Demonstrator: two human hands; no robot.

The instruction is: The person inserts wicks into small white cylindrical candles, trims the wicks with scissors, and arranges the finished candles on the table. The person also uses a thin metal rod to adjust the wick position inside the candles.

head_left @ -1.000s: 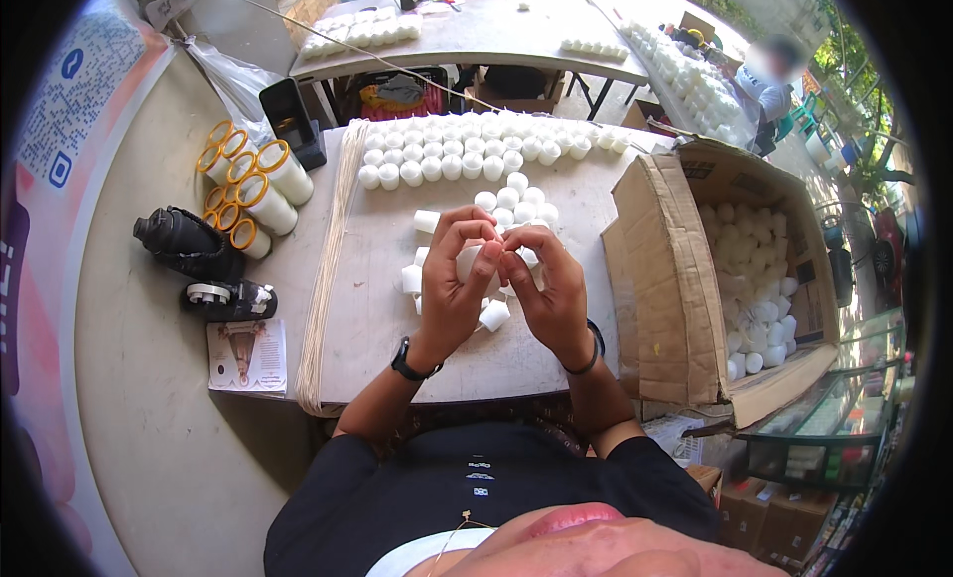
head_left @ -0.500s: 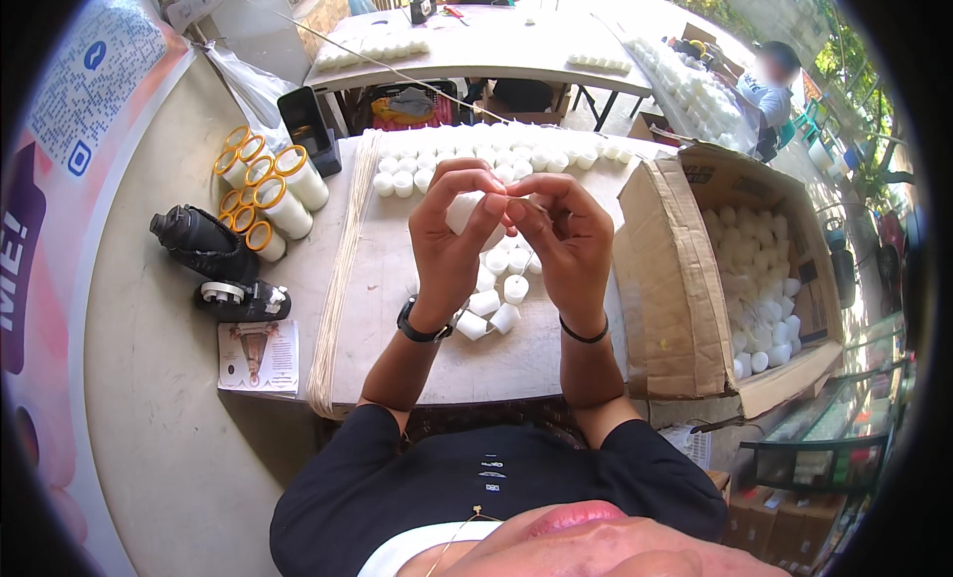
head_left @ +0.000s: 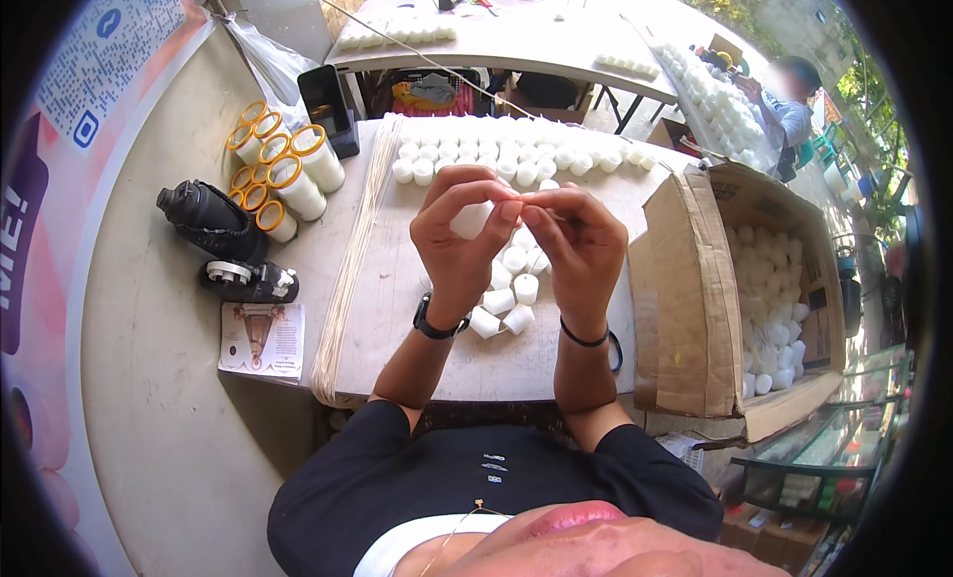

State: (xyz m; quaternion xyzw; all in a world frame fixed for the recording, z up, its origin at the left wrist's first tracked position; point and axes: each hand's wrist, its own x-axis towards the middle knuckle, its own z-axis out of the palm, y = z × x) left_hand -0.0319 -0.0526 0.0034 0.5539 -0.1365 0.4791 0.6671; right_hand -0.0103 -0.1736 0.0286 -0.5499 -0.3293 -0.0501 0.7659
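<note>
The left hand [head_left: 449, 254] curls around a white stubby candle [head_left: 471, 221], which lies left of the meeting fingertips; its long axis is hard to tell. The right hand [head_left: 588, 247], farther from it, pinches at those tips, on something too fine to make out. Loose candles [head_left: 498, 301] lie below and between the hands, candle rows [head_left: 506, 170] beyond, a pale cord bundle [head_left: 349, 269] leftward, a cardboard box [head_left: 685, 289] rightward.
</note>
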